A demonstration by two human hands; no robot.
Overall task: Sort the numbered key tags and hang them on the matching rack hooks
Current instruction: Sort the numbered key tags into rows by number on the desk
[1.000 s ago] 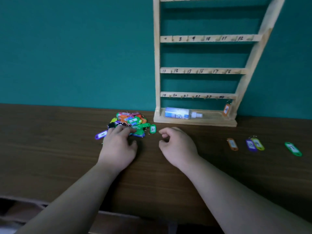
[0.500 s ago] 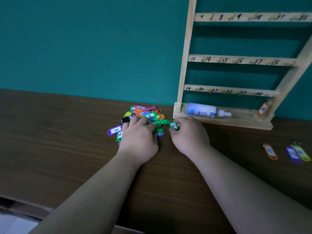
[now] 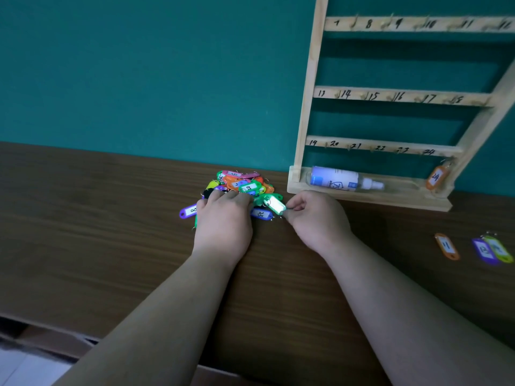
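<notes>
A heap of coloured numbered key tags [image 3: 242,185] lies on the brown table against the teal wall. My left hand [image 3: 224,222] rests palm down on the near side of the heap, fingers spread over the tags. My right hand [image 3: 316,218] pinches the end of a green tag [image 3: 274,204] at the heap's right edge. A purple tag marked 8 [image 3: 189,210] pokes out left of my left hand, and a blue tag [image 3: 260,213] lies between my hands. The wooden rack [image 3: 308,87] with numbered hooks stands at the right; an orange tag 24 [image 3: 435,177] hangs on it.
A white spray bottle [image 3: 344,179] lies on the rack's base. On the table at the far right lie an orange tag [image 3: 446,246], a purple tag [image 3: 484,250] and a yellow-green tag [image 3: 498,248]. The table's front edge [image 3: 83,337] runs along the lower left.
My right hand has reached the heap and taken hold of the green tag, lifting its end. My left hand has slid further onto the heap. The view has shifted left and downward.
</notes>
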